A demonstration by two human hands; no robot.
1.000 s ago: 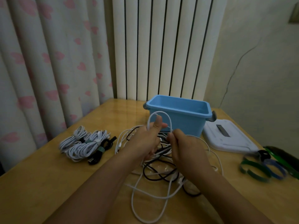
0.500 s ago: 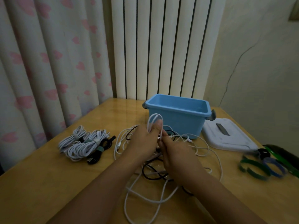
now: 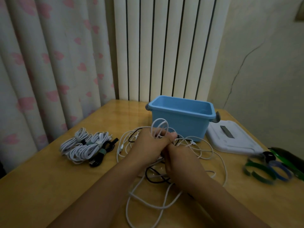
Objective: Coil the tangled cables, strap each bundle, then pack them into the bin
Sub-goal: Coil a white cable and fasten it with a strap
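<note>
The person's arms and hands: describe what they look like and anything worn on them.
Both forearms come up from the bottom edge bare, with no sleeve in view. The left hand and right hand are bare too: no glove, watch, bracelet or ring shows. The light is dim, so fine marks cannot be told.

both forearms run off the bottom edge. the right hand (image 3: 179, 160) hides its own fingers and part of the tangled cables (image 3: 194, 145). the straps (image 3: 269, 170) at right are blurred.
</note>
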